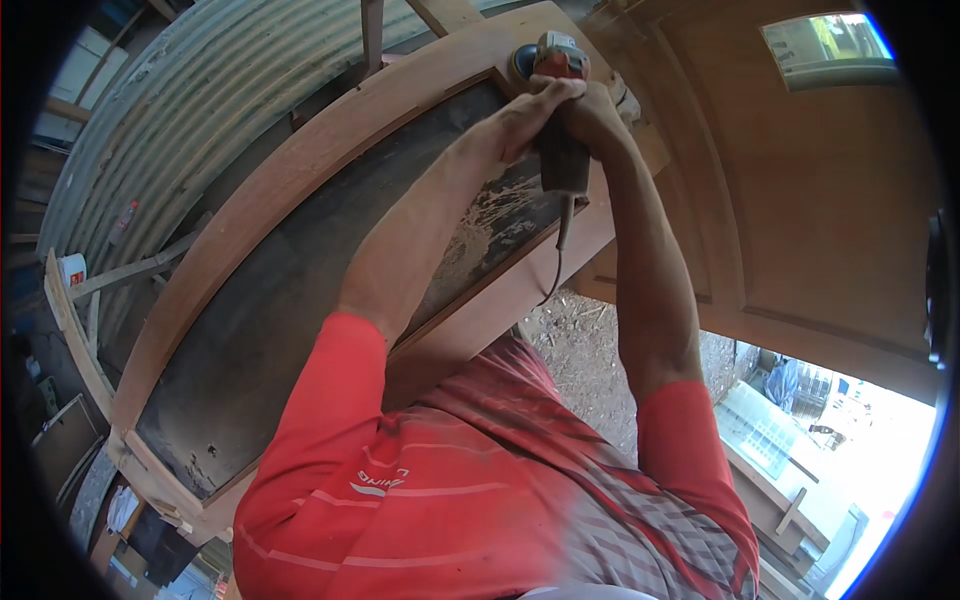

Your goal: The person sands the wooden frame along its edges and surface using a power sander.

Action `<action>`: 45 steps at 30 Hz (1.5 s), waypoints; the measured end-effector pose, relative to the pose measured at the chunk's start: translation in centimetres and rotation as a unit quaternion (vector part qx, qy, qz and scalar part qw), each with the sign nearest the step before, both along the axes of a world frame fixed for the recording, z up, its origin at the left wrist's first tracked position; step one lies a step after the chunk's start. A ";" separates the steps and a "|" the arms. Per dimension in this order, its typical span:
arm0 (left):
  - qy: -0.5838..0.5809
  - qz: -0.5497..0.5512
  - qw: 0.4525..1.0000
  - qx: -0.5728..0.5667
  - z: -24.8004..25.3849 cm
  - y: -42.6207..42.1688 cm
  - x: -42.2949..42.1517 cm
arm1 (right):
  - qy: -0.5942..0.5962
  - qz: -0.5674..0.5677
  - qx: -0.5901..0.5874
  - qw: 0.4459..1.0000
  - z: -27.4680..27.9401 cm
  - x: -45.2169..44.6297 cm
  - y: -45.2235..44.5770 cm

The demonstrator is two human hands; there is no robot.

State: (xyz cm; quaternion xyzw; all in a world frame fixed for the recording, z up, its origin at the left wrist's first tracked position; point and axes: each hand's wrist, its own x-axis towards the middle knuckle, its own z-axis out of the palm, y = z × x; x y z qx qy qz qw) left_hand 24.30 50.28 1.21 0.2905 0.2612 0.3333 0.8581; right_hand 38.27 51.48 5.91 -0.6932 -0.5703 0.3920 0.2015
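A power tool with a dark body, a red and grey head and a round disc [564, 165] is held at the top centre, over the upper right corner of a curved wooden frame [250, 190]. My left hand [530, 118] is closed on the tool's left side. From the right, my right hand [592, 108] wraps round the tool's body near its head. The tool's cord [563, 235] hangs down across the frame's lower rail. Inside the frame lies a dark panel [290, 270] with sawdust on its right part.
Corrugated metal sheet [150, 130] stands at the upper left. A large wooden panelled door [830, 190] fills the upper right. A white tub [73, 268] is at the far left. Boards and a glass sheet [757, 428] lie at the lower right, beyond the debris-strewn ground [590, 350].
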 end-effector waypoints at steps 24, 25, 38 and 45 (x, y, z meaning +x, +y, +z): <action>-0.025 -0.038 0.999 0.019 0.5 -3.9 2.7 | 0.048 -0.075 0.115 0.989 0.3 1.5 -5.3; -0.006 -0.035 0.999 0.016 0.0 -2.2 2.2 | 0.032 -0.061 0.094 0.993 -0.9 1.7 -2.9; -0.115 0.033 0.992 0.038 2.1 -14.2 7.6 | 0.016 -0.128 0.038 0.991 2.7 5.2 -17.2; -0.071 -0.018 0.997 0.038 1.6 -15.8 7.3 | -0.013 -0.149 0.002 0.989 3.5 4.5 -19.0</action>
